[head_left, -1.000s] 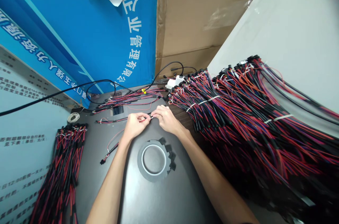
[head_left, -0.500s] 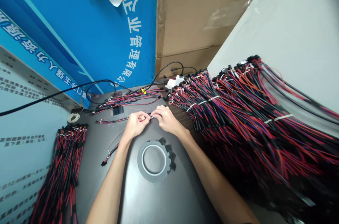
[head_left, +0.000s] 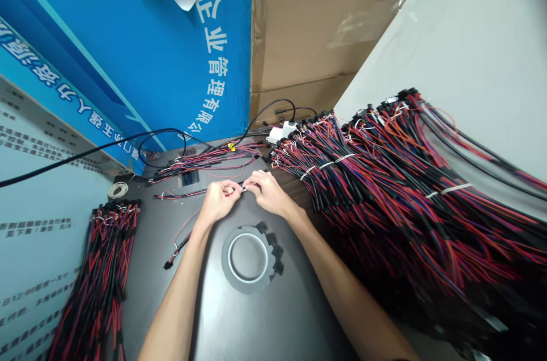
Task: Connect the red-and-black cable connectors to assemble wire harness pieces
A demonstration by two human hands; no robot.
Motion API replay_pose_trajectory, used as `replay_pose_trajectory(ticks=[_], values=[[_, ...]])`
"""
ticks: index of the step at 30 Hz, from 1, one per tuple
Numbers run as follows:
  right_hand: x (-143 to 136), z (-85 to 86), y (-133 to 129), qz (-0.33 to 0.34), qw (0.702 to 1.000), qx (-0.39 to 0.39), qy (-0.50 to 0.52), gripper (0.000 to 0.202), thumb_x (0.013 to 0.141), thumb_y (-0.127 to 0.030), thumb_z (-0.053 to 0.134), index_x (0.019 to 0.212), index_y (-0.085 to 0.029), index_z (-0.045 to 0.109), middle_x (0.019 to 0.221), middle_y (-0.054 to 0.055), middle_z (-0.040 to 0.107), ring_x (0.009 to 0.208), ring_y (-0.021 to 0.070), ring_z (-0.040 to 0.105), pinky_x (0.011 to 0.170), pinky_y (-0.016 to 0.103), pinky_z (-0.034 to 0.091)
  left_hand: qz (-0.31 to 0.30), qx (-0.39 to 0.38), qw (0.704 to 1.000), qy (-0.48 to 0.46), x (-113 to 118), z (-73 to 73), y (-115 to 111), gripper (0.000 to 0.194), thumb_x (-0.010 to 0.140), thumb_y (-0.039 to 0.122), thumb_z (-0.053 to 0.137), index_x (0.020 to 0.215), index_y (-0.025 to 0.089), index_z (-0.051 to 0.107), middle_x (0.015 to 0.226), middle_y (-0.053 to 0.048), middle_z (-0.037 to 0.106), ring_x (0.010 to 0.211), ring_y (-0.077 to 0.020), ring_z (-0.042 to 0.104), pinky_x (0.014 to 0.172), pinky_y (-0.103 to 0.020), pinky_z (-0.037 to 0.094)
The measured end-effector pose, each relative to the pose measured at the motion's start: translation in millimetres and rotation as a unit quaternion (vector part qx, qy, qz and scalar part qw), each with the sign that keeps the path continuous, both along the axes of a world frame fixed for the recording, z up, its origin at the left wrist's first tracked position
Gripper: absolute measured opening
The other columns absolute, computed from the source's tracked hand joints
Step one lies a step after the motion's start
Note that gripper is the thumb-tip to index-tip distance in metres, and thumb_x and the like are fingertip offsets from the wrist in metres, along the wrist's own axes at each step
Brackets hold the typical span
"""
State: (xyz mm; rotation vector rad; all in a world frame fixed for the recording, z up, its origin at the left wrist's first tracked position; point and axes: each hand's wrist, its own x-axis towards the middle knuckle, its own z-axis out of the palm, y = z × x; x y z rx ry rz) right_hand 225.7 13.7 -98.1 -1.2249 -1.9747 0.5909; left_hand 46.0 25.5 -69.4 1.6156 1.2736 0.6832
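Note:
My left hand (head_left: 221, 199) and my right hand (head_left: 265, 189) meet above the grey table (head_left: 239, 329), fingertips almost touching. Both pinch a thin wire harness (head_left: 244, 189), of which a small black and white bit shows between them. Red wire shows at the left fingertips. A cable stretch (head_left: 182, 196) with red and black wires lies left of my left hand. By my left forearm a black connector (head_left: 168, 265) ends another cable. Below the hands lies a tape roll (head_left: 228, 278) with dark tape pieces (head_left: 277, 251) stuck along its right edge.
Large tied bundles of red, black and blue cables (head_left: 384, 173) fill the right side. Another bundle (head_left: 102, 270) lies at the left edge. Loose wires (head_left: 213, 158), a white adapter (head_left: 282, 132) and a white cord coil (head_left: 118, 190) sit toward the back, before a blue panel (head_left: 171, 65).

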Motion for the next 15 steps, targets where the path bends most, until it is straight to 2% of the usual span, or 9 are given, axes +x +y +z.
replay_pose_trajectory(ticks=[9,15], values=[[0.3,3.1,-0.4,0.008,1.000,-0.019,0.014,0.015,0.091,-0.008,0.053,0.085,-0.015,0.064,0.087,0.004,0.064,0.086,0.0172,0.052,0.081,0.031,0.030,-0.014,-0.003,1.000,0.018,2.6,8.0,-3.5,0.043,0.068,0.047,0.055,0.077,0.006,0.067,0.054,0.001,0.043,0.051,-0.0081,0.031,0.051,-0.023,0.023],[0.5,2.7,-0.2,0.014,1.000,-0.026,0.007,0.015,0.091,-0.009,0.052,0.085,-0.016,0.064,0.087,0.004,0.063,0.086,0.0174,0.051,0.081,0.031,0.030,-0.014,-0.003,1.000,0.018,3.4,9.6,-4.7,0.039,0.067,0.043,0.056,0.075,0.007,0.067,0.056,0.000,0.045,0.052,-0.0080,0.031,0.051,-0.022,0.023]])
